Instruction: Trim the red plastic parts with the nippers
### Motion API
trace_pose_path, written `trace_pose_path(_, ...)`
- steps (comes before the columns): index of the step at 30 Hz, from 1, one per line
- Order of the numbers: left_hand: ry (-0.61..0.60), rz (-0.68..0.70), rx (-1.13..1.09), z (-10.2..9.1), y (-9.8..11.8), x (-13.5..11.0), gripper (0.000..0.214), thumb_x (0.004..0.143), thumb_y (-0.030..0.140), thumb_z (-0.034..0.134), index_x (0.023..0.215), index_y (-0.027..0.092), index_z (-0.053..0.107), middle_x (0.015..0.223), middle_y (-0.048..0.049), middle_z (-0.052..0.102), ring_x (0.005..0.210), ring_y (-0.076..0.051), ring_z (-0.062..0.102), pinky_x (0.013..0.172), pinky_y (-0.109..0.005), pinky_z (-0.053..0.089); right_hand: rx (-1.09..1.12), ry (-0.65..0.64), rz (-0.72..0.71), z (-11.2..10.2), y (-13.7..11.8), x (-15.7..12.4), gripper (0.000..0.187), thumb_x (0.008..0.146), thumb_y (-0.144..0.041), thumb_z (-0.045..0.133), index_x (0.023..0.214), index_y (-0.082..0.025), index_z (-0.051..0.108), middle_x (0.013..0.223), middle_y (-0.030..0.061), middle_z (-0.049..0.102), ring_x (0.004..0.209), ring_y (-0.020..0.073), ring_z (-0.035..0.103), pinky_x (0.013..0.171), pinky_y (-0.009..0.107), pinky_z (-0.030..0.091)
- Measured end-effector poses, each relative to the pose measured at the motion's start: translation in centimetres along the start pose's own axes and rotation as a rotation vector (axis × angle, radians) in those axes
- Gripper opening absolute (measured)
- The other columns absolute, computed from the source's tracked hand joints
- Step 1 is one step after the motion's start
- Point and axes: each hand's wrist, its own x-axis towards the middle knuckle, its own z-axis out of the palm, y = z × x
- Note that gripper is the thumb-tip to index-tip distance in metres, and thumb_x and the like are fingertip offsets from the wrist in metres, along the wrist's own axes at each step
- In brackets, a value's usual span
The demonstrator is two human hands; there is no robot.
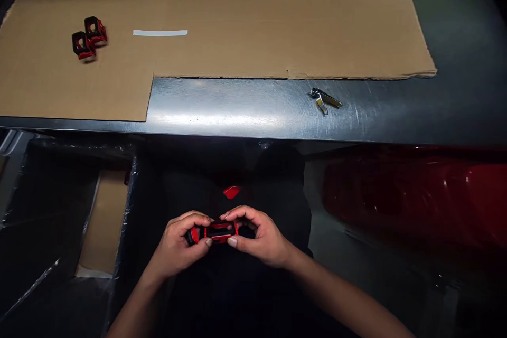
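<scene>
Both my hands meet low in the view, below the table's front edge, over my dark lap. My left hand (pixel 180 243) and my right hand (pixel 257 237) are closed on the two ends of a small red and black plastic part (pixel 216 232), thumbs under it and fingers curled over the top. A small red piece (pixel 232 191) lies just beyond my fingers on the dark cloth. Two more red and black parts (pixel 89 37) stand side by side on the cardboard sheet (pixel 277 21) at the far left.
The steel table (pixel 237 108) carries the cardboard sheet with two white tape strips (pixel 160 33). A small metal clip-like tool (pixel 325 99) lies on the bare steel at right. A dark plastic-lined bin (pixel 59 211) is at lower left, a red glossy container (pixel 415 195) at lower right.
</scene>
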Motion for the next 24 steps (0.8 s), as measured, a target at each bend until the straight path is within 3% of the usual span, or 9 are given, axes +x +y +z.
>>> trace_pose_path(4, 0.131, -0.036, -0.139, -1.4, -0.5, -0.7, 0.017, 0.08, 0.022, 0.075, 0.097, 0.021, 0.075, 0.095, -0.0089, 0.077, 0.086, -0.022, 0.073, 0.074, -0.032, 0.062, 0.044, 0.013, 0.038, -0.2, 0.1, 0.1, 0.032, 0.083, -0.032, 0.075, 0.112, -0.02, 0.066, 0.105, 0.008, 0.073, 0.089, 0.0181, 0.069, 0.083, 0.036, 0.058)
trace_pose_path(7, 0.415, -0.083, -0.346, -3.1, -0.8, -1.2, 0.02, 0.077, 0.028, 0.077, 0.096, 0.021, 0.077, 0.097, -0.009, 0.076, 0.084, -0.023, 0.073, 0.065, -0.03, 0.061, 0.038, 0.054, 0.086, -0.4, 0.6, 0.4, 0.029, 0.085, -0.036, 0.073, 0.109, -0.021, 0.067, 0.109, 0.0094, 0.073, 0.092, 0.0196, 0.069, 0.084, 0.038, 0.058)
trace_pose_path(11, 0.722, -0.092, -0.666, -6.6, -0.7, -1.3, 0.026, 0.071, 0.039, 0.077, 0.089, 0.02, 0.071, 0.087, -0.0033, 0.074, 0.044, -0.013, 0.058, 0.038, -0.026, 0.047, -0.01, 0.083, 0.143, -0.6, 1.5, 0.8, 0.03, 0.087, -0.041, 0.072, 0.11, -0.021, 0.068, 0.109, 0.0098, 0.074, 0.094, 0.0211, 0.07, 0.086, 0.04, 0.057)
trace_pose_path(15, 0.945, -0.124, -0.632, -11.0, -1.9, -0.9, 0.027, 0.07, 0.041, 0.071, 0.083, 0.021, 0.058, 0.085, 0.0013, 0.07, 0.042, -0.011, 0.053, 0.038, -0.025, 0.042, -0.125, 0.119, 0.172, -1.1, 2.7, 1.8, 0.03, 0.087, -0.043, 0.071, 0.107, -0.021, 0.069, 0.106, 0.0092, 0.075, 0.096, 0.0228, 0.07, 0.086, 0.039, 0.057)
trace_pose_path(18, 1.101, -0.259, -0.402, -14.4, -5.1, -1.1, 0.026, 0.072, 0.039, 0.065, 0.081, 0.021, 0.048, 0.081, 0.0049, 0.064, 0.048, -0.009, 0.054, 0.044, -0.022, 0.043, -0.302, 0.161, 0.189, -2.1, 4.1, 2.7, 0.031, 0.087, -0.046, 0.068, 0.105, -0.02, 0.07, 0.104, 0.0089, 0.075, 0.09, 0.0225, 0.07, 0.084, 0.039, 0.057)
trace_pose_path(21, 1.108, -0.42, -0.275, -17.3, -9.9, -1.6, 0.024, 0.075, 0.035, 0.065, 0.084, 0.02, 0.048, 0.073, 0.0051, 0.06, 0.048, -0.009, 0.054, 0.042, -0.02, 0.04, -0.486, 0.214, 0.254, -3.6, 5.9, 3.8, 0.035, 0.087, -0.049, 0.064, 0.106, -0.02, 0.07, 0.1, 0.0081, 0.075, 0.089, 0.023, 0.07, 0.084, 0.039, 0.056)
trace_pose_path(24, 1.06, -0.629, -0.122, -19.5, -15.2, -1.9, 0.018, 0.088, 0.032, 0.063, 0.089, 0.017, 0.055, 0.074, 0.003, 0.06, 0.051, -0.008, 0.055, 0.043, -0.018, 0.039, -0.561, 0.235, 0.335, -4.9, 7.6, 4.6, 0.038, 0.086, -0.051, 0.062, 0.105, -0.02, 0.071, 0.095, 0.0082, 0.076, 0.088, 0.0243, 0.071, 0.082, 0.038, 0.057)
